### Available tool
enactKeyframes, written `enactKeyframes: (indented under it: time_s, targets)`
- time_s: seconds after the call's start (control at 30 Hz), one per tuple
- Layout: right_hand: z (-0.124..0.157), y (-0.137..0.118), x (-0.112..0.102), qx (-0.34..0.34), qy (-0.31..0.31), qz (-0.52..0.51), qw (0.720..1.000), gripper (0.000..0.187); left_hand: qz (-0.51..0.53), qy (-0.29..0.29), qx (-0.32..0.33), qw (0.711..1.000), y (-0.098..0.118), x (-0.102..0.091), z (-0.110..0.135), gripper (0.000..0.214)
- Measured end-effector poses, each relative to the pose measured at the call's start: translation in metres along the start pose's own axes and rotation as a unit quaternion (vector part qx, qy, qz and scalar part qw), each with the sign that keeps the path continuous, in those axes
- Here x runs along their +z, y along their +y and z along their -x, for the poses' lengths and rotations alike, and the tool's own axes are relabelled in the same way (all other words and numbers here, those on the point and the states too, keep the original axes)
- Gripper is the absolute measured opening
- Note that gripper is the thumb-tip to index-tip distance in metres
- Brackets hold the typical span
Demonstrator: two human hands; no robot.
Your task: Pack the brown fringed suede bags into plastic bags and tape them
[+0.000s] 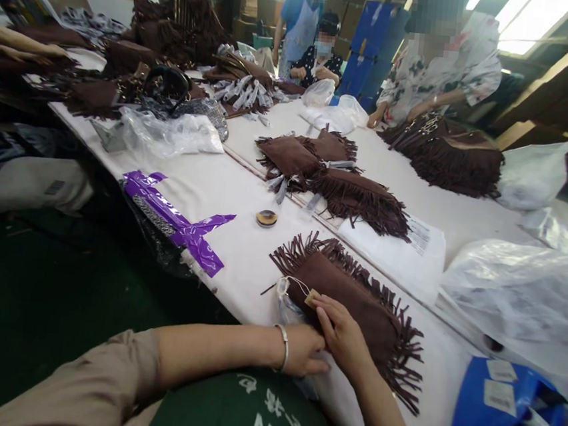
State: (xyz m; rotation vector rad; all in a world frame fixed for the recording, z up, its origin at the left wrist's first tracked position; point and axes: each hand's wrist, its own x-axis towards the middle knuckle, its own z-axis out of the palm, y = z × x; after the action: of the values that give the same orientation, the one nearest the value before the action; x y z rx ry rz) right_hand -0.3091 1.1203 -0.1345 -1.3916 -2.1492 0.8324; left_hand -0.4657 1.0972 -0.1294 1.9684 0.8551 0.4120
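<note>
A brown fringed bag (337, 282) lies flat on the white table in front of me. My right hand (341, 325) rests over its near side and pinches a small tan tag (312, 299) between thumb and fingers. From the tag runs a thin white string loop (297, 282), reaching past the bag's left end. Closed at the bag's near edge is my left hand (301, 350), a bracelet on its wrist; its fingertips are partly hidden, and it seems to grip that edge. Clear plastic (287, 310) sticks out beside the left hand.
More fringed bags (361, 193) lie mid-table, near a small round dish (266, 219). Purple tape (177, 219) runs along the left edge. A blue container (501, 408) and plastic bags (523, 283) are on the right. Across the table, a person (442, 74) handles dark fringed bags.
</note>
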Motion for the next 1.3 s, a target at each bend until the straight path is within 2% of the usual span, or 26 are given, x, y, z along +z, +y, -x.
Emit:
enactKeyframes:
  time_s: [0.03,0.07,0.13,0.2,0.27,0.3,0.37,0.47,0.53,0.6,0.7,0.8,0.9,1.0,1.07,1.13,1.3]
  targets:
    - [0.001,0.002,0.002,-0.006,-0.003,0.021,1.000,0.032,0.013,-0.006,-0.008,1.000,-0.003,-0.010,0.012,0.022]
    - [0.003,0.003,0.004,-0.014,-0.005,0.040,0.999,0.034,0.025,0.012,-0.029,0.999,-0.008,-0.020,0.024,0.023]
    - [0.007,-0.001,0.011,-0.021,-0.015,0.079,0.997,0.039,0.090,0.104,-0.117,0.984,-0.021,-0.037,0.045,0.030]
    - [0.012,-0.009,0.025,-0.005,-0.010,0.131,0.991,0.052,0.177,0.177,-0.220,0.943,-0.037,-0.046,0.057,0.031]
    - [0.016,-0.018,0.043,0.014,0.012,0.188,0.982,0.072,0.288,0.194,-0.287,0.893,-0.049,-0.043,0.059,0.029]
    - [0.017,-0.021,0.052,0.018,0.025,0.211,0.977,0.080,0.337,0.191,-0.300,0.871,-0.052,-0.039,0.057,0.030]
    - [0.017,-0.022,0.065,0.011,0.051,0.242,0.969,0.084,0.397,0.200,-0.281,0.850,-0.052,-0.028,0.049,0.032]
    - [0.015,-0.015,0.071,-0.005,0.084,0.265,0.961,0.080,0.383,0.240,-0.195,0.871,-0.043,-0.015,0.040,0.032]
    - [0.013,-0.009,0.068,-0.016,0.095,0.272,0.958,0.080,0.365,0.244,-0.153,0.885,-0.039,-0.011,0.039,0.032]
    - [0.011,-0.003,0.064,-0.023,0.100,0.279,0.955,0.075,0.399,0.237,-0.154,0.872,-0.039,-0.007,0.044,0.033]
    - [0.007,0.005,0.055,-0.036,0.090,0.287,0.953,0.070,0.514,0.233,-0.207,0.800,-0.045,-0.002,0.054,0.035]
    - [0.003,0.014,0.043,-0.056,0.073,0.270,0.958,0.069,0.616,0.208,-0.234,0.723,-0.050,0.003,0.054,0.049]
    - [0.003,0.019,0.032,-0.063,0.064,0.244,0.966,0.069,0.696,0.180,-0.188,0.669,-0.051,0.004,0.035,0.065]
    - [0.011,0.017,0.027,-0.060,0.054,0.237,0.968,0.076,0.740,0.187,-0.102,0.637,-0.051,-0.006,0.005,0.074]
    - [0.018,0.012,0.028,-0.058,0.041,0.242,0.968,0.080,0.750,0.183,-0.086,0.630,-0.052,-0.018,-0.013,0.081]
    - [0.026,0.007,0.032,-0.056,0.027,0.247,0.967,0.084,0.747,0.173,-0.091,0.635,-0.057,-0.030,-0.026,0.085]
    - [0.035,0.000,0.046,-0.057,0.023,0.252,0.966,0.086,0.732,0.197,-0.066,0.649,-0.079,-0.052,-0.037,0.075]
